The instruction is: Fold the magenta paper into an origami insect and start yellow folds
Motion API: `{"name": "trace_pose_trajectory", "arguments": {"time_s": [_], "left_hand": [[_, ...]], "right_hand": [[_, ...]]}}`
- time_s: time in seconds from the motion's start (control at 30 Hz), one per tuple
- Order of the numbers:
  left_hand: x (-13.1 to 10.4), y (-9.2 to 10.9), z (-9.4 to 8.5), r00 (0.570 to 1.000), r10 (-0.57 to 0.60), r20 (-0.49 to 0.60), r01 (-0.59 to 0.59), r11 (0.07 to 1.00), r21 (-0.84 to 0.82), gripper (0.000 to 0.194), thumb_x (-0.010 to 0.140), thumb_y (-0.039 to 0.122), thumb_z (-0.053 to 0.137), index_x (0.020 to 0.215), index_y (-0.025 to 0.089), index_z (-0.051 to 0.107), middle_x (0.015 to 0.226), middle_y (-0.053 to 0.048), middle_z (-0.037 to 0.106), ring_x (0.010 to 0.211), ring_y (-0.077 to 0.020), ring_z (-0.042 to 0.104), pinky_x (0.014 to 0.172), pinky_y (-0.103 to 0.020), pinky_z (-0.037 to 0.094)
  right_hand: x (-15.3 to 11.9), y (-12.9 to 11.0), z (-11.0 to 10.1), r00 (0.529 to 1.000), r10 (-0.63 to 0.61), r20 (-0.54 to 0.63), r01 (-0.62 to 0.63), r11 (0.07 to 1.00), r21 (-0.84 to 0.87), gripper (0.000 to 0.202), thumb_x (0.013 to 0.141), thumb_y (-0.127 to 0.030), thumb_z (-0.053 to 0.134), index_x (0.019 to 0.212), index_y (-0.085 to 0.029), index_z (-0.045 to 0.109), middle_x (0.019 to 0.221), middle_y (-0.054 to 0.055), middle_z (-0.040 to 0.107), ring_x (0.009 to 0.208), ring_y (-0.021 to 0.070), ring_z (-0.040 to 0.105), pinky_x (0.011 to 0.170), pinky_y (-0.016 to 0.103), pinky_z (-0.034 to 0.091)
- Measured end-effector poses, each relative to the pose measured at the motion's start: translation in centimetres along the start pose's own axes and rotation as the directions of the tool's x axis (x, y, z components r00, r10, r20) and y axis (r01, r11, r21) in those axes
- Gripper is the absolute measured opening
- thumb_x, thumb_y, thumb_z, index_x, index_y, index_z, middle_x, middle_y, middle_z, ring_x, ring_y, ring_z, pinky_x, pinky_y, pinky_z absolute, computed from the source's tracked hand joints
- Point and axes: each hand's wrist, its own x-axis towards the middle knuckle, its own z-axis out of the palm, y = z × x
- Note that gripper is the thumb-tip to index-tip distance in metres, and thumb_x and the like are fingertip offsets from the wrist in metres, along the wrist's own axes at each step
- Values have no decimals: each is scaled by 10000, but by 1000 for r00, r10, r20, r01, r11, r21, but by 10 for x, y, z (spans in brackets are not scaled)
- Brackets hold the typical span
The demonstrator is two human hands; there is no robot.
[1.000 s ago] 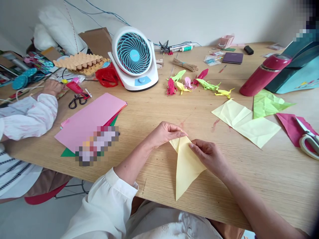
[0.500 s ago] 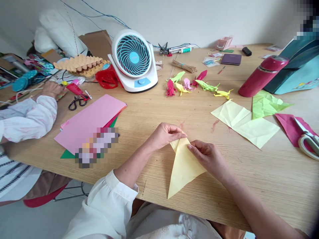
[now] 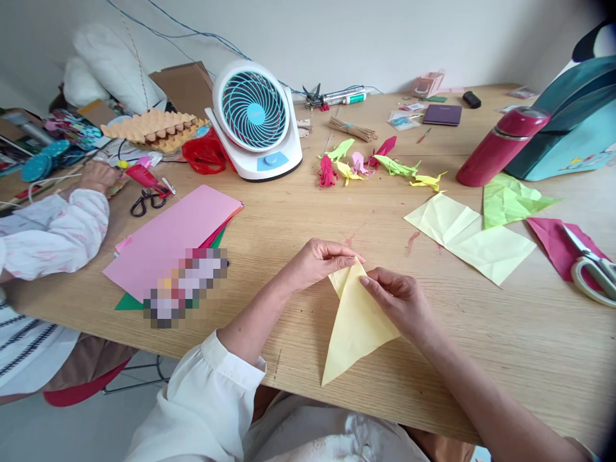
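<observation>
A pale yellow sheet of origami paper (image 3: 359, 327), folded to a pointed shape, is held just over the front of the table. My left hand (image 3: 317, 262) pinches its top corner between thumb and fingers. Lower on its right edge, my right hand (image 3: 397, 295) grips the paper with the thumb on top. The long tip of the sheet points down toward the table's front edge. A smaller folded layer shows at the upper left of the paper, partly under my left fingers.
Creased yellow paper (image 3: 469, 237), green paper (image 3: 514, 200) and white-handled scissors (image 3: 594, 273) lie to the right. Several folded paper figures (image 3: 370, 165) sit behind, near a fan (image 3: 255, 122) and a pink flask (image 3: 503, 147). Pink sheets (image 3: 178, 237) lie left, beside another person's arm (image 3: 62, 224).
My right hand has shifted very slightly on the paper's edge, and the fold near the top has moved a little. Both hands keep their grip. The view has shifted slightly.
</observation>
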Motion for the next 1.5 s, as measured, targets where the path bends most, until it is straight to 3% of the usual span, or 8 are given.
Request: {"name": "trace_pose_trajectory", "arguments": {"time_s": [0.13, 0.23, 0.37, 0.53, 0.63, 0.8, 1.0, 1.5], "left_hand": [[-1, 6, -4, 996, 92, 17, -93, 990, 102, 187, 854, 317, 678, 928, 190, 794, 922, -42, 749, 865, -146, 646, 782, -246, 464], [-1, 7, -7, 996, 91, 22, -93, 985, 145, 196, 852, 290, 668, 969, 189, 788, 934, -46, 747, 876, -150, 648, 778, -243, 464], [-5, 5, -6, 997, 51, -59, -35, 971, 237, 217, 845, 238, 637, 996, 180, 781, 886, -35, 743, 712, -111, 610, 612, -200, 417], [-11, 10, -1, 989, -8, -147, 65, 920, 386, 219, 842, 256, 624, 974, 198, 788, 611, 22, 650, 470, -71, 482, 460, -186, 328], [-13, 16, 0, 987, -18, -162, 84, 908, 410, 218, 847, 258, 617, 970, 208, 790, 671, 15, 694, 440, -64, 494, 440, -183, 341], [-16, 21, 1, 987, 62, -149, 27, 847, 530, 207, 869, 240, 606, 958, 215, 791, 786, 2, 745, 438, -57, 516, 477, -193, 375], [-15, 17, 3, 989, 91, -115, -45, 936, 350, 174, 863, 193, 598, 935, 169, 754, 758, -14, 720, 643, -115, 689, 581, -180, 474], [-9, 11, 0, 996, 41, -74, -20, 965, 262, 127, 805, 142, 584, 837, 145, 707, 745, -15, 681, 653, -101, 638, 612, -189, 492]], "right_hand": [[0, -1, -1, 999, 29, 26, -30, 999, 24, 456, 847, -616, 577, 721, -179, 608, 636, 5, 546, 559, 125, 466, 491, 239, 345], [0, -2, 0, 1000, 4, 26, -4, 1000, 8, 461, 837, -621, 588, 711, -178, 609, 652, 8, 556, 568, 127, 474, 491, 237, 347], [-1, -2, 2, 999, -33, 13, 34, 999, -19, 441, 856, -585, 592, 704, -171, 621, 665, 11, 566, 594, 129, 487, 517, 236, 361], [0, 3, 3, 998, -59, -3, 58, 995, -80, 413, 879, -557, 583, 723, -178, 639, 694, 17, 584, 623, 140, 503, 542, 244, 375], [0, 7, 4, 994, -105, -21, 101, 985, -143, 392, 911, -525, 551, 738, -185, 641, 720, 23, 601, 640, 146, 512, 565, 249, 388], [-2, 6, 6, 985, -164, -52, 146, 956, -255, 362, 936, -472, 529, 720, -195, 615, 685, 8, 563, 606, 134, 481, 557, 247, 373], [-2, 3, 6, 980, -188, -70, 163, 949, -270, 320, 941, -415, 536, 716, -196, 599, 678, -4, 531, 612, 127, 478, 559, 246, 354], [-3, 1, 6, 977, -204, -69, 179, 948, -263, 318, 942, -387, 540, 690, -195, 562, 667, -10, 512, 610, 123, 457, 560, 245, 345]]}}
